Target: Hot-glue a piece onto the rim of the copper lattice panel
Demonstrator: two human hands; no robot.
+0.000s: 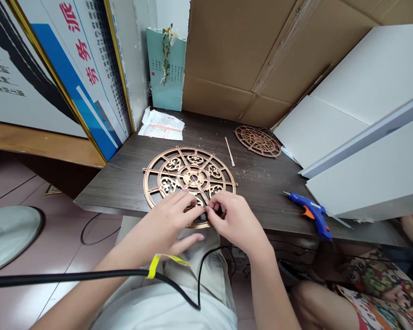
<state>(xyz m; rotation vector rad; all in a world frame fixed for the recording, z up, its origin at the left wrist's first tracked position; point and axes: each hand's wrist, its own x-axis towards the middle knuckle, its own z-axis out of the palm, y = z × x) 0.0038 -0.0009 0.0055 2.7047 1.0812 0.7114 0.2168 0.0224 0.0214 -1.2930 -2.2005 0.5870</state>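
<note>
My left hand (170,215) and right hand (234,220) pinch the near edge of the big round copper-colored grille (190,176) lying flat on the dark table (124,183), and it looks thin, light, stiff and easy to snap, so I hold its rim.

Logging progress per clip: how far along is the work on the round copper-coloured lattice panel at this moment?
Seemingly done: a smaller lattice disc lies set aside at the back of the table. In hand: the left hand and right hand pinch something small at the near rim of the large lattice panel. The glue gun lies unheld to the right, so any gluing looks still open.
</note>
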